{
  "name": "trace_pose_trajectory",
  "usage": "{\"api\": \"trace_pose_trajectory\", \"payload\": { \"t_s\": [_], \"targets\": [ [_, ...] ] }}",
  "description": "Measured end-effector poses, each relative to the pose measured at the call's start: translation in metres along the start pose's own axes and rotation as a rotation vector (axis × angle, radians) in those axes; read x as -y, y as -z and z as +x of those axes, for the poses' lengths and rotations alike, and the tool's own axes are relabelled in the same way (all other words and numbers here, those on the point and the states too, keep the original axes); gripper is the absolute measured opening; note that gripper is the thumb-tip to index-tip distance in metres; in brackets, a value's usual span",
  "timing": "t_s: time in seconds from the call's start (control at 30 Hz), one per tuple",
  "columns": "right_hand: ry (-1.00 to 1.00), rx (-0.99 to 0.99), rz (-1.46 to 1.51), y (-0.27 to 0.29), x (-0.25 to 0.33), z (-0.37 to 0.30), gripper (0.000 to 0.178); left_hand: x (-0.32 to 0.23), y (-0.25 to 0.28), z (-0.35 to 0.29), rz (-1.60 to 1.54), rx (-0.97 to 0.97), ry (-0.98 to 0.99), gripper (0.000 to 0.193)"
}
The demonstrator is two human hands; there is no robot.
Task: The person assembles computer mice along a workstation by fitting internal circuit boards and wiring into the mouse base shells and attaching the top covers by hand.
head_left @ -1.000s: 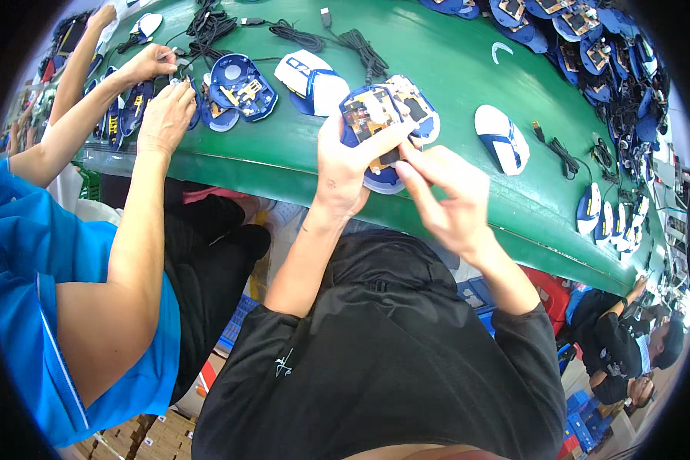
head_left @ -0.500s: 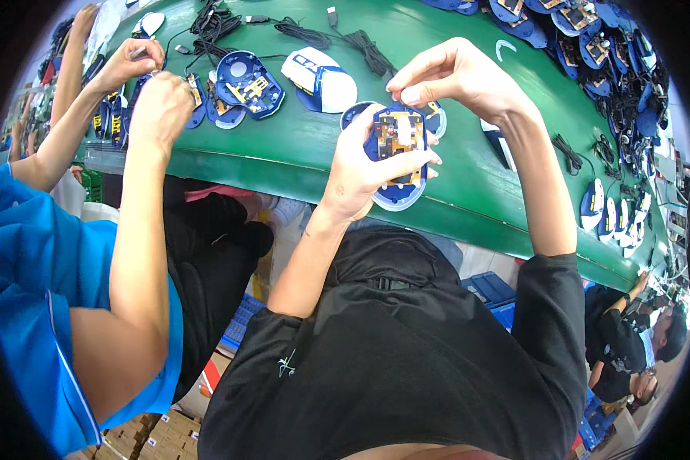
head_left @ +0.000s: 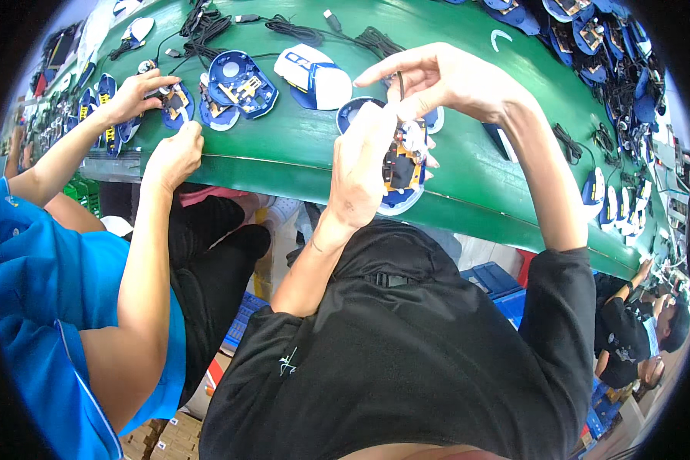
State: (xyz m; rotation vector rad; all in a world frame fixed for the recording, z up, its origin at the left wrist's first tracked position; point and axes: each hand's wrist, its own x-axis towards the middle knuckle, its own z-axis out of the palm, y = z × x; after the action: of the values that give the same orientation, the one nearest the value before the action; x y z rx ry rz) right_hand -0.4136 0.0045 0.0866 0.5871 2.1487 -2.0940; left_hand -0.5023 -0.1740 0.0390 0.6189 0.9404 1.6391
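My left hand (head_left: 358, 172) is wrapped round an opened computer mouse (head_left: 401, 175), a blue base with an orange circuit board and dark parts. Its thumb points up to the mouse's front end. There my right hand (head_left: 456, 86) has its thumb and index finger bent round the black cable (head_left: 401, 86), the other fingers curled loosely. Behind my left hand shows the rim of a blue round shell (head_left: 350, 113) on the table. A closed-looking white and blue mouse (head_left: 314, 79) lies just left of my hands, and opened blue mouse halves (head_left: 243, 83) lie farther left.
A co-worker in a blue shirt (head_left: 77, 284) sits at my left, both hands at another opened mouse (head_left: 178, 107). Coiled black cables (head_left: 295, 32) lie along the green table (head_left: 284, 162). A heap of opened mice (head_left: 621, 77) fills the far right; several white and blue mice (head_left: 609, 213) lie nearer.
My left thumb has swung from across the circuit board up to the mouse's front end. My right hand's fingers have spread more around the cable. The co-worker's hands have moved down and apart.
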Motion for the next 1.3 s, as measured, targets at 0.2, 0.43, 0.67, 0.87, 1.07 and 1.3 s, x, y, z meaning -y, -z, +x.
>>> {"api": "trace_pose_trajectory", "payload": {
  "t_s": [0.2, 0.43, 0.67, 0.87, 1.07, 1.3],
  "targets": [
    [0.106, -0.158, 0.007, -0.022, -0.008, -0.006, 0.043, 0.007, 0.017, 0.006, 0.020, 0.003, 0.020, 0.059],
    [0.162, -0.591, -0.168, -0.033, -0.007, -0.037, 0.015, 0.005, 0.034, 0.011, -0.279, 0.020, 0.138, 0.058],
    [0.591, -0.846, -0.777, -0.072, -0.031, -0.043, 0.025, -0.002, 0.031, 0.015, -0.350, -0.081, 0.066, 0.044],
    [0.545, -0.871, -0.637, -0.087, -0.020, -0.038, 0.024, 0.002, 0.038, 0.016, -0.451, 0.110, 0.058, 0.044],
    [0.554, -0.928, -0.866, -0.090, -0.032, -0.030, 0.022, -0.004, 0.031, 0.016, -0.380, -0.207, 0.001, 0.041],
    [0.331, -0.857, -0.262, -0.103, -0.024, -0.022, 0.011, -0.002, 0.032, 0.017, 0.056, -0.162, -0.317, 0.029]
  ]
}}
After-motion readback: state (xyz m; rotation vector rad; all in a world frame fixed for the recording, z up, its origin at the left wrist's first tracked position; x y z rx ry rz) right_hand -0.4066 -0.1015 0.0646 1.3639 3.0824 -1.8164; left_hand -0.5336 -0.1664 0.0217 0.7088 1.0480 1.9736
